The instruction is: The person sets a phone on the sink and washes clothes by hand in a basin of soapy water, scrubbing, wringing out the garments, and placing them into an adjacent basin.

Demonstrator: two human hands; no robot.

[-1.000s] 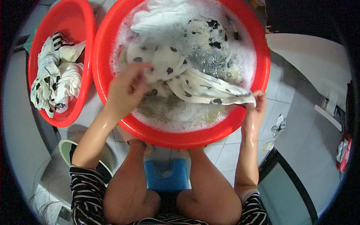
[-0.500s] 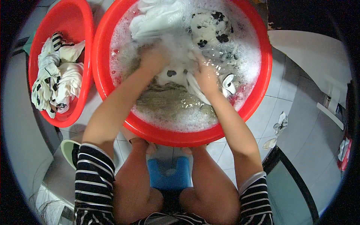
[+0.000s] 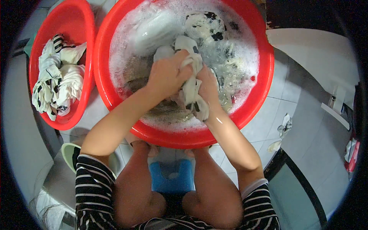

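Note:
A wet white cloth garment with black spots [image 3: 190,92] is bunched up above soapy water in a large red basin [image 3: 104,65]. On its left side, my left hand [image 3: 166,74] is closed with the fingers wrapped round the fabric. My right hand [image 3: 208,86] grips the same garment from the right, its fingers partly hidden behind the cloth. A plain white garment [image 3: 159,28] floats at the far left of the basin. Toward the far right, another white garment with black patches [image 3: 206,26] bulges out of the foam.
At the left stands a smaller red tub [image 3: 90,34] holding several white and black-spotted garments [image 3: 63,78]. Below me is a blue plastic stool [image 3: 172,178]. A pale green bucket [image 3: 69,153] sits at lower left. Small light-coloured scraps [image 3: 284,126] lie on the tiled floor at right.
Both hands have come up out of the water, raising the spotted garment and bringing it together between them. The plain white garment has sunk lower into the suds.

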